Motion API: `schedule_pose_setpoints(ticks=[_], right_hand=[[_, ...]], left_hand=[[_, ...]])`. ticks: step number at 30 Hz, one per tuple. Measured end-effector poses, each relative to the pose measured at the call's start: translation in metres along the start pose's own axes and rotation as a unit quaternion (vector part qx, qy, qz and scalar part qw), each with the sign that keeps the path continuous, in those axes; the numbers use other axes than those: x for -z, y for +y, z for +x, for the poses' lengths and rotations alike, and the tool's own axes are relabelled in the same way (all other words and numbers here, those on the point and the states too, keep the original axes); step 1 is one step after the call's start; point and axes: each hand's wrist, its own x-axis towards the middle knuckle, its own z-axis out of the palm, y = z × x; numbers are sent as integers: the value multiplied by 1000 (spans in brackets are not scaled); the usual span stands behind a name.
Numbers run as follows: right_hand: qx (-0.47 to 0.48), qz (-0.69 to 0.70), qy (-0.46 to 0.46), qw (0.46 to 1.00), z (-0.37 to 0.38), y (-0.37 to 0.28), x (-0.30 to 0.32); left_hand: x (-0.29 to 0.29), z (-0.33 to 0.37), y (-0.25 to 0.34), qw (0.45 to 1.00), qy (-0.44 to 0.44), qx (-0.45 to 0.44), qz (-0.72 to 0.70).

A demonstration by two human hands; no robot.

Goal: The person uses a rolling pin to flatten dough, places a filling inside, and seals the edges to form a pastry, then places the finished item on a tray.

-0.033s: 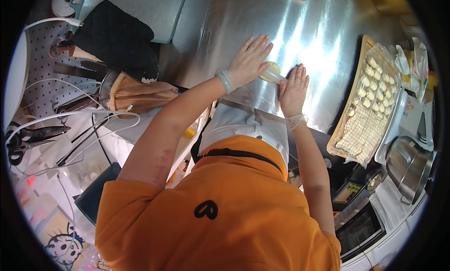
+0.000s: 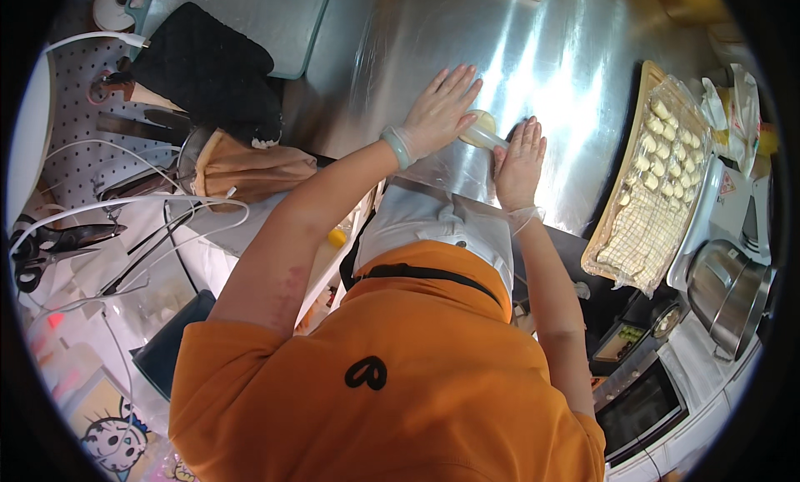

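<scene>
A pale, translucent rolling pin [image 2: 487,139] lies at a slant across a small flat round of cream-coloured dough [image 2: 481,119] on the steel worktop. My left hand [image 2: 442,109], in a clear glove with a pale green bangle at the wrist, rests flat over the pin's left end. Over its right end lies my right hand [image 2: 520,161], also in a clear glove, fingers stretched out. Neither hand is wrapped round the pin. The palms hide both of its ends, and part of the dough is under the left hand and pin.
To the right stands a wooden-edged tray [image 2: 597,247] of small dough pieces, partly under plastic wrap. Steel bowls [image 2: 723,294] sit beyond it. On the left are a black oven mitt [image 2: 202,69], a brown cloth [image 2: 250,167], white cables and scissors. The steel worktop [image 2: 408,32] stretches ahead.
Both hands and the rolling pin have shifted very slightly left and toward me. The dough between them shows little difference.
</scene>
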Motion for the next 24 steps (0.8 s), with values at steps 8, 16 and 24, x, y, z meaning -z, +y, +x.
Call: schedule_pose_setpoints(ticks=[8, 16, 24], right_hand=[[27, 7, 37, 999, -35, -21, 2], [-177, 158, 12, 972, -55, -53, 24], [-221, 109, 10, 969, -47, -71, 18]], left_hand=[[10, -26, 4, 998, -33, -37, -34], [32, 34, 11, 991, 7, -126, -49], [-20, 97, 3, 937, -110, -330, 24]])
